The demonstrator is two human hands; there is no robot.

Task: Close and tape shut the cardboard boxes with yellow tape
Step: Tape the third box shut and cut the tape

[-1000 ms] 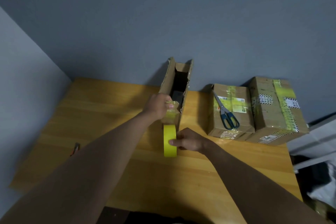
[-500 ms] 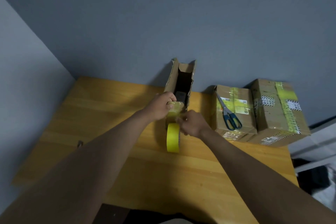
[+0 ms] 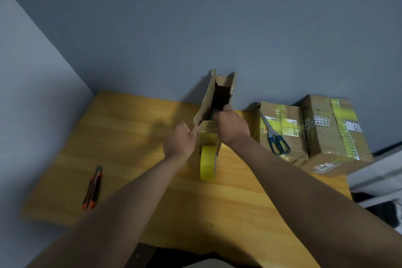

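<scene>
Now the wooden surface (image 3: 134, 159) is carrying everything, and the change on it is small but telling. Two boxes already crossed with yellow strips (image 3: 315, 135) are sitting against the wall at the far right, with scissors (image 3: 274, 135) lying on the nearer one, so that part of the job is looking finished. The tall narrow box (image 3: 217, 104) at the centre is standing with its long flaps up and its mouth still gaping dark. A second ago the right hand (image 3: 232, 126) was down at the tape roll; it is now reaching over the near flap, fingers hooked on the open edge. The left hand (image 3: 178, 139) is pressing against the box's near left corner; whether its grip is pinching the card or only steadying it, I cannot tell. The yellow tape roll (image 3: 208, 163) is standing on edge, released, just in front of the box, its free end seemingly running up the near face. By my reading, the person is switching from taping to folding flaps shut. A box cutter (image 3: 92, 189) is lying well apart to the left.
</scene>
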